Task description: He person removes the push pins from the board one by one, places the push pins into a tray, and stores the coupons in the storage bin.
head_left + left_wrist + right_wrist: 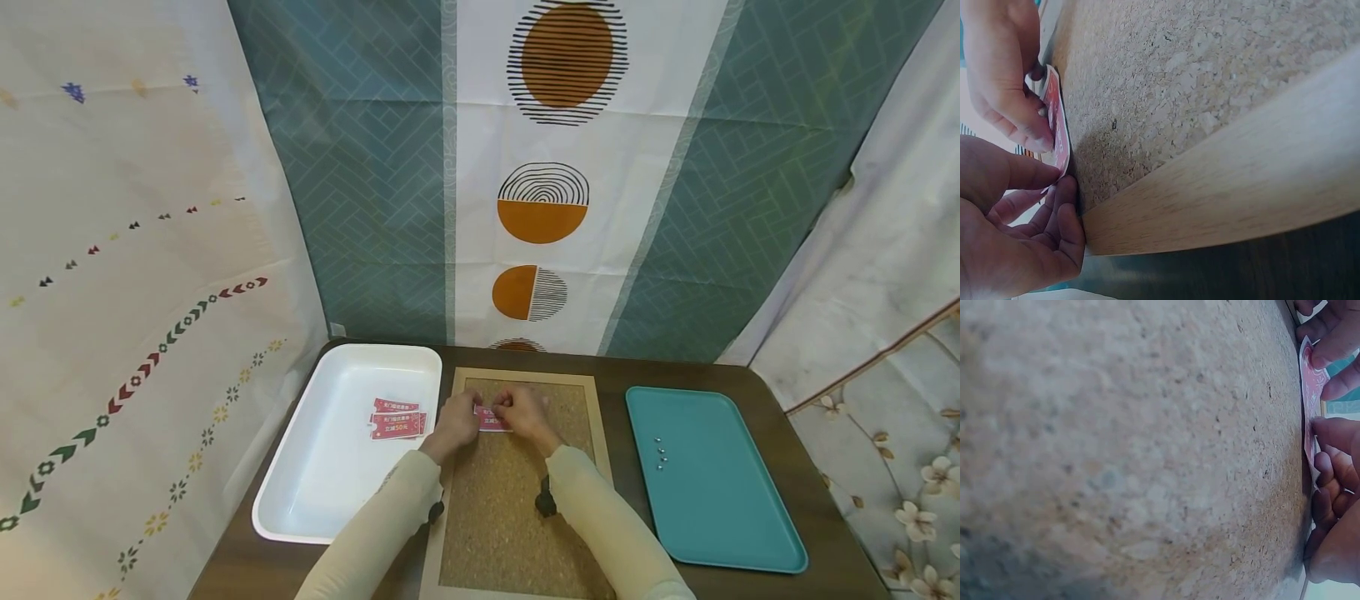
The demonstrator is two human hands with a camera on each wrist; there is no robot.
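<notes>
Both hands meet at a small red-and-white paper coupon (491, 419) on the upper part of the corkboard (525, 500). My left hand (459, 419) pinches the coupon's left end between thumb and finger, as the left wrist view shows. At the other end, my right hand (525, 414) holds the coupon with thumb and curled fingers. A tiny pale, shiny spot shows by the right fingers in the left wrist view; its kind is unclear. Seen from the right wrist, the coupon (1312, 394) stands edge-on against the cork, with its lower corner partly behind the right fingers.
Left of the board stands a white tray (300, 467) with several similar red coupons (395, 427). A teal tray (727, 492) on the right carries several tiny silvery pieces (660, 452). All rest on a dark wooden table (787, 442); patterned cloths hang around it.
</notes>
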